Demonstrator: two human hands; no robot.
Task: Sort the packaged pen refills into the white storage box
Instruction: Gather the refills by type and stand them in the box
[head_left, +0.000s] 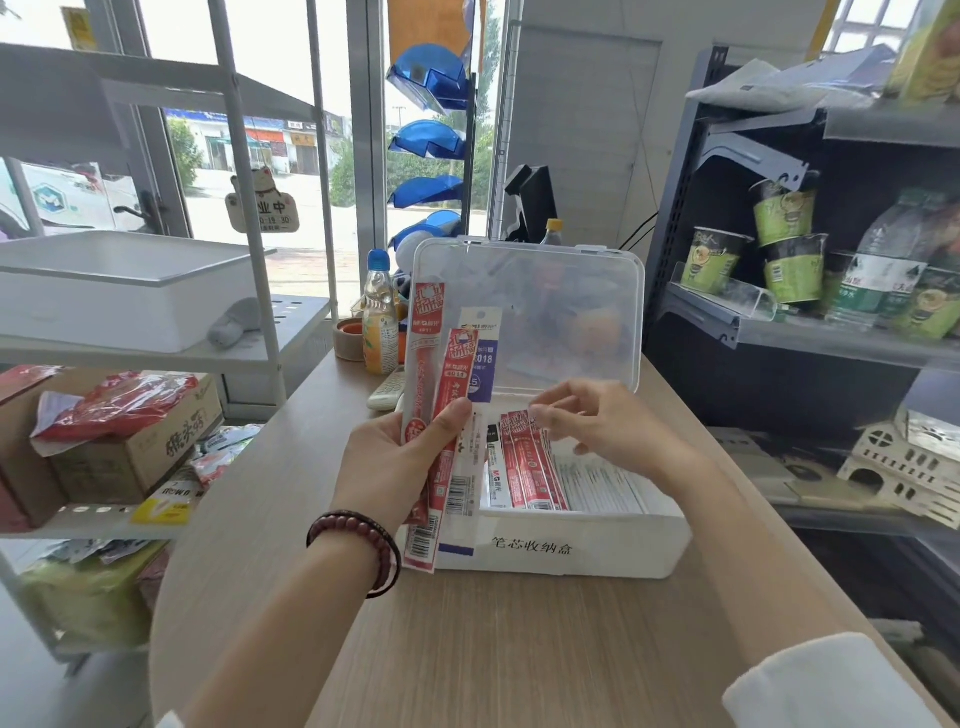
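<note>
As your left hand (395, 467) grips refill packets (441, 395), your slack right hand (597, 421) overhangs red refills (535, 478), nine o'clock in the white storage box (571, 551).

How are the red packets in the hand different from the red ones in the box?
The red plastic refill packets in the left hand are raised and fanned apart; the red packets in the white storage box lie packed side by side. Held ones show nearly full length; boxed ones are partly hidden. Both are long, thin, red.
</note>
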